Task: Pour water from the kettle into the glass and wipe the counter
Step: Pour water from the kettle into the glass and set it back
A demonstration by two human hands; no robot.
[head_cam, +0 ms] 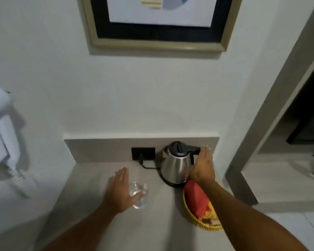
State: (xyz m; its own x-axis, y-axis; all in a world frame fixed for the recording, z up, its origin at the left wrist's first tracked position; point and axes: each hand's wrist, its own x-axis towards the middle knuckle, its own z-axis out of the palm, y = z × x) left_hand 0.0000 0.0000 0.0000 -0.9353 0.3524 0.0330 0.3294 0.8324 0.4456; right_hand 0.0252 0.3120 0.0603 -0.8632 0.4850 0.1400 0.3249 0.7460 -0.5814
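Observation:
A steel kettle (175, 164) with a black lid and handle stands on its base at the back of the grey counter (101, 220). My right hand (203, 165) is open beside the kettle's handle, fingers straight, not closed on it. A clear glass (139, 194) stands on the counter in front of the kettle, to its left. My left hand (119, 191) lies open against the glass's left side, thumb across its front.
A yellow woven basket (203, 223) holding a red cloth (197, 200) sits right of the glass, under my right forearm. A black socket (143, 153) with the kettle's cord is on the backsplash. White towels (0, 134) hang at left; a framed picture (159, 24) hangs above.

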